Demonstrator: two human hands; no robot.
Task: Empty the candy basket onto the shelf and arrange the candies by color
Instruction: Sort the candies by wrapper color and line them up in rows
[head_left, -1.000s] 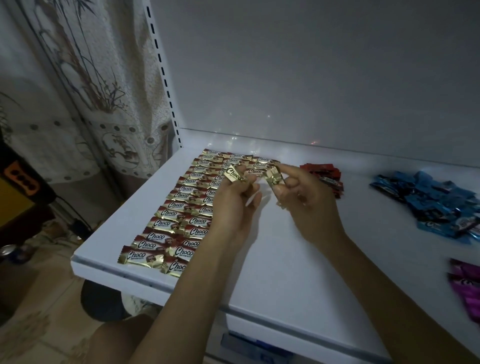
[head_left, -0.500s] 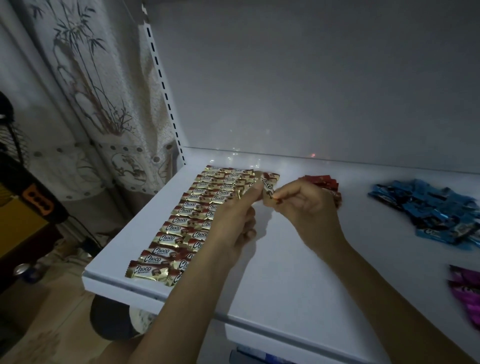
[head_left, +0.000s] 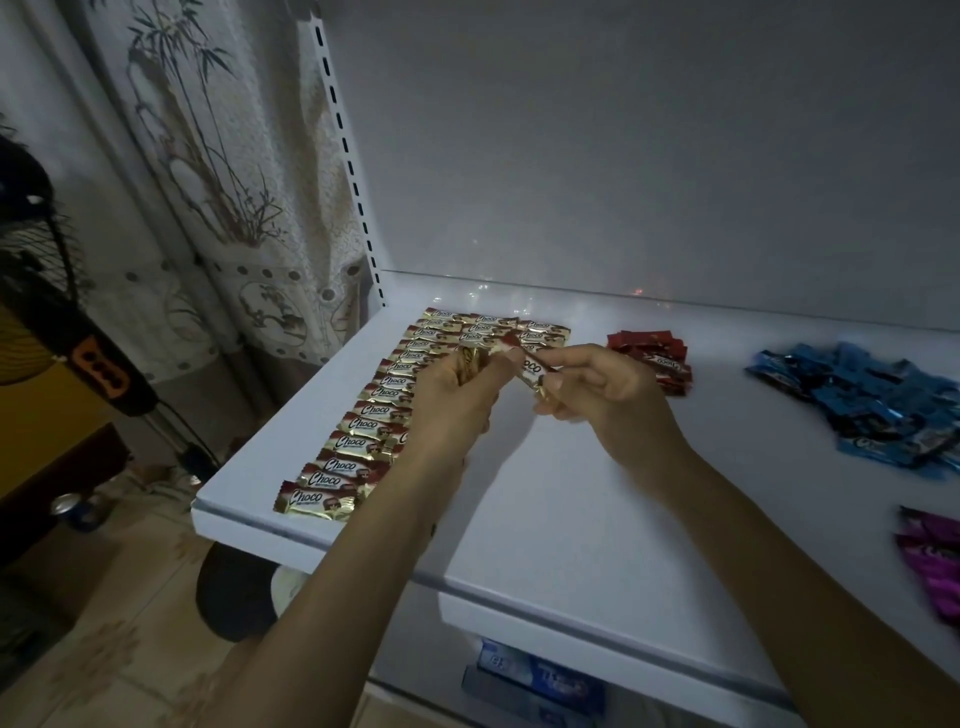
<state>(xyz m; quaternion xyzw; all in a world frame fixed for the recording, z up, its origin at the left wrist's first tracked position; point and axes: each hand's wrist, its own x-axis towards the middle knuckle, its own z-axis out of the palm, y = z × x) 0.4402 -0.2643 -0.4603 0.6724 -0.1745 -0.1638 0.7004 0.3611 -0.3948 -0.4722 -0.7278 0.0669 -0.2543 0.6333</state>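
Several gold Choco candies (head_left: 358, 441) lie in neat overlapping columns on the left of the white shelf (head_left: 545, 493). My left hand (head_left: 457, 400) hovers over the columns and grips gold candies (head_left: 470, 364) in its curled fingers. My right hand (head_left: 597, 395) pinches another gold candy (head_left: 532, 369) by its lower end, close to my left thumb. A small stack of red candies (head_left: 654, 356) sits just behind my right hand. Blue candies (head_left: 872, 400) lie heaped at the right, and purple candies (head_left: 935, 561) show at the right edge. No basket is in view.
The shelf's grey back panel (head_left: 623, 156) rises behind the candies, with a slotted upright (head_left: 353, 182) at its left. A patterned curtain (head_left: 208, 182) hangs to the left. Blue packets (head_left: 535, 680) lie on a lower shelf beneath the front edge.
The camera has tilted up and moved closer. My hands stay together over the top of the gold columns; the right hand's candy has turned from near upright to slanting.
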